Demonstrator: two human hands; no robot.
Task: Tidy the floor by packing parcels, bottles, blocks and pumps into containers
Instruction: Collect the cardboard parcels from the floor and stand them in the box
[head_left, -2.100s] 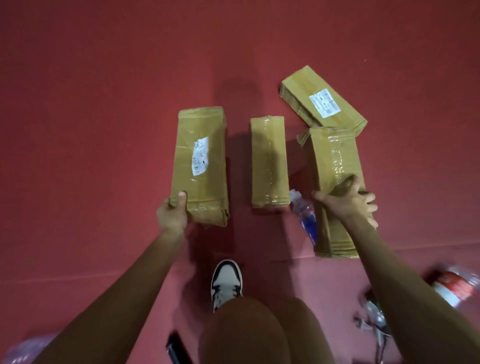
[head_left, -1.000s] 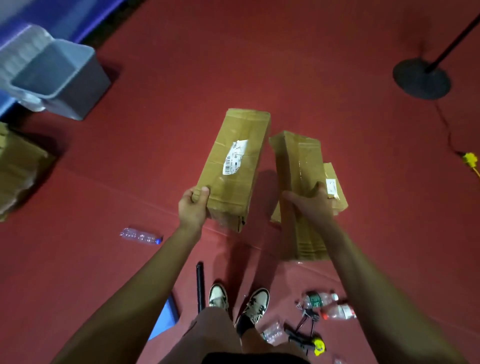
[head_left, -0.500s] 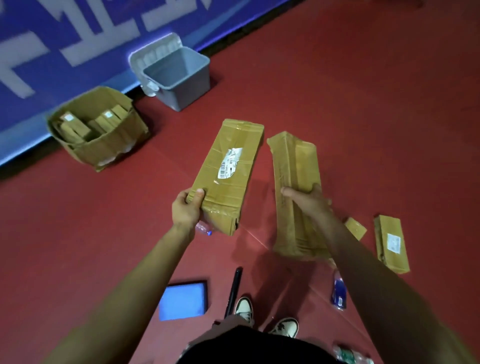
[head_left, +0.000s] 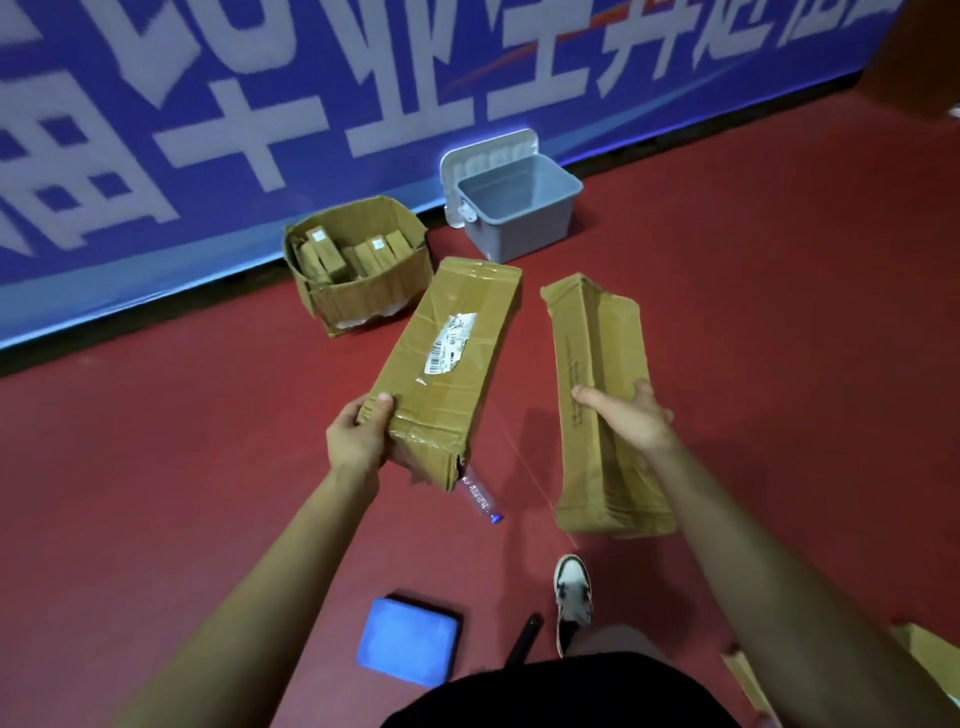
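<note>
The left hand (head_left: 358, 436) clasps the near left corner of a long brown cardboard parcel with a white shipping label (head_left: 452, 364), thumb on the top face and fingers curled under; the right hand (head_left: 628, 415) grasps a second, narrower brown taped parcel (head_left: 592, 332) partway along its length, thumb across the top and fingers wrapped round its right edge. Both parcels are held off the red floor (head_left: 208, 441) on the near side of the open, sagging cardboard carton (head_left: 363, 301), which already has several small brown parcels standing in it; the labelled parcel's far end points at the carton's near right corner, while the narrower one is further right of the carton.

Each parcel is carried from one end by a single hand, so they are probably light; the board looks stiff but creased, and the labelled parcel's near corner is torn, so an end grip could crush it; the glossy tape may be slippery, so holding across the width nearer the middle seems safer.

Right of the carton stands a grey plastic bin with a hinged white lid (head_left: 514, 234); a clear plastic bottle (head_left: 480, 499) lies on the floor, well nearer than the carton.
</note>
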